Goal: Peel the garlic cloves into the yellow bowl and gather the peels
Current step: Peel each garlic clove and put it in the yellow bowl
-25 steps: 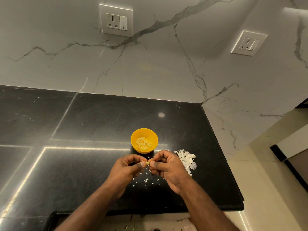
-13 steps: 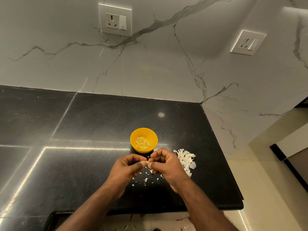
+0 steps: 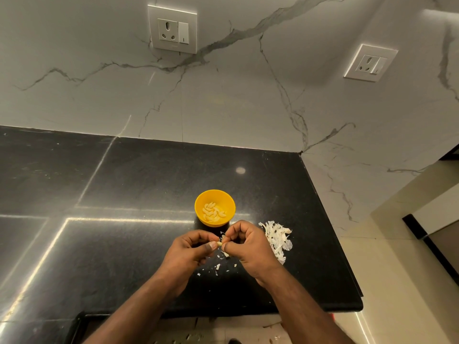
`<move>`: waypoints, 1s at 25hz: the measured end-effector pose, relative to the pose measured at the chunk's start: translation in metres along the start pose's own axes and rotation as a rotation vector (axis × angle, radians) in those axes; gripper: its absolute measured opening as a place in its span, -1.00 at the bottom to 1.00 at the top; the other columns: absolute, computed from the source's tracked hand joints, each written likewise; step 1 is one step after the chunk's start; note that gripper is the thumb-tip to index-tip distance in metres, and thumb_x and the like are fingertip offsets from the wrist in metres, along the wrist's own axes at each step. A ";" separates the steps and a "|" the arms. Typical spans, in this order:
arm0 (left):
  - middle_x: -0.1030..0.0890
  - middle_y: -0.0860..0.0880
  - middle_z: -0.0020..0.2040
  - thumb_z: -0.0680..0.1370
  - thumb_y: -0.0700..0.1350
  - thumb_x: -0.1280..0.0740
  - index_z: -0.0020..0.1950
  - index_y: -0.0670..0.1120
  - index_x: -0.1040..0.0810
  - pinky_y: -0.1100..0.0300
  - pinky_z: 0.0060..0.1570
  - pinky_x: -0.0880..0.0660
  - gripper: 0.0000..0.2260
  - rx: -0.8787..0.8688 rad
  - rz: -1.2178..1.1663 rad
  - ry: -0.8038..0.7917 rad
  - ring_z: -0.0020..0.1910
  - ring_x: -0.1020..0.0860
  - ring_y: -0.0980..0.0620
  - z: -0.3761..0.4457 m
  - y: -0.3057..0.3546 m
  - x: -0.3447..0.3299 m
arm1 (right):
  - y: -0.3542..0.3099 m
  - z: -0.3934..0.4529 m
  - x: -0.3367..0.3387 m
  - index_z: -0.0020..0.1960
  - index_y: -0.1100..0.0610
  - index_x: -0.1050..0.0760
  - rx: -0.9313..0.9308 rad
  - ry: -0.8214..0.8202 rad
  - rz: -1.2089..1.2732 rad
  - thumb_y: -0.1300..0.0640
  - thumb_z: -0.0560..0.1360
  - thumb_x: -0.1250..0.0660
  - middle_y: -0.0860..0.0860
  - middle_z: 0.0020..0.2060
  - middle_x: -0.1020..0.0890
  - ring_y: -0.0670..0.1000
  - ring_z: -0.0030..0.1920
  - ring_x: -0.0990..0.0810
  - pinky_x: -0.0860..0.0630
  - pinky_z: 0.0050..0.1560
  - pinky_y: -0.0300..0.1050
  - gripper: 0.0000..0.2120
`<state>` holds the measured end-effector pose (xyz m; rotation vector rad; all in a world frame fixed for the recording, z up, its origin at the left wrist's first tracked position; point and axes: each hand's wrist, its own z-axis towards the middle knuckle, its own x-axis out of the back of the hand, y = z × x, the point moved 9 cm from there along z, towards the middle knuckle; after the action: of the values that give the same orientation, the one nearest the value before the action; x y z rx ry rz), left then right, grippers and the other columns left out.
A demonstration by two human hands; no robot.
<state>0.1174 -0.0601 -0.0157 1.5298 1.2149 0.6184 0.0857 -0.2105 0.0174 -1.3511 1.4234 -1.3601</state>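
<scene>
A small yellow bowl (image 3: 215, 194) stands on the black countertop (image 3: 139, 184) with several peeled garlic cloves (image 3: 213, 211) inside. Just in front of the bowl, my left hand (image 3: 188, 252) and my right hand (image 3: 246, 247) meet over the counter. Both pinch one small garlic clove (image 3: 220, 242) between thumb and fingertips. A heap of white garlic peels (image 3: 278, 240) lies to the right of my right hand. Small peel scraps (image 3: 218, 266) are scattered on the counter beneath my hands.
The counter ends in a front edge (image 3: 273, 310) close to my forearms and a right edge beside the peel heap. A marble wall with two sockets (image 3: 172, 28) rises behind. Tiled floor shows at the right.
My hands stay together at the clove; the fingers have shifted slightly on it. The bowl and the peel heap have not moved.
</scene>
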 end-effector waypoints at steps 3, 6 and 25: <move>-0.66 -0.11 -0.17 0.54 -0.30 -0.40 -0.02 -0.15 -0.69 0.18 -0.27 -0.41 -0.90 0.021 -0.047 -0.029 -0.21 -0.53 0.03 -0.001 -0.003 -0.002 | -0.002 -0.001 -0.002 -0.06 0.30 -0.55 0.015 -0.004 -0.014 0.45 0.41 -0.39 0.02 -0.28 -0.61 -0.08 -0.26 -0.53 -0.52 -0.21 -0.17 -0.85; -0.65 -0.12 -0.17 0.54 -0.30 -0.39 -0.05 -0.13 -0.71 0.18 -0.27 -0.41 -0.88 0.040 -0.071 -0.059 -0.21 -0.51 0.01 -0.001 -0.004 -0.006 | 0.001 0.000 -0.002 -0.09 0.25 -0.56 0.023 0.006 -0.036 0.42 0.40 -0.39 0.02 -0.28 -0.60 -0.08 -0.26 -0.52 -0.50 -0.19 -0.13 -0.87; -0.69 -0.17 -0.16 0.55 -0.27 -0.40 0.05 -0.27 -0.64 0.24 -0.31 -0.42 -0.89 0.131 -0.111 0.034 -0.29 -0.57 0.07 0.002 -0.006 0.000 | 0.002 0.002 0.005 0.10 0.19 -0.63 -0.069 -0.004 0.011 0.27 0.50 -0.46 0.08 -0.19 -0.70 -0.08 -0.23 -0.64 -0.56 -0.23 -0.19 -0.82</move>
<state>0.1172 -0.0615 -0.0219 1.5535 1.3794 0.5011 0.0863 -0.2156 0.0160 -1.3875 1.4850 -1.3106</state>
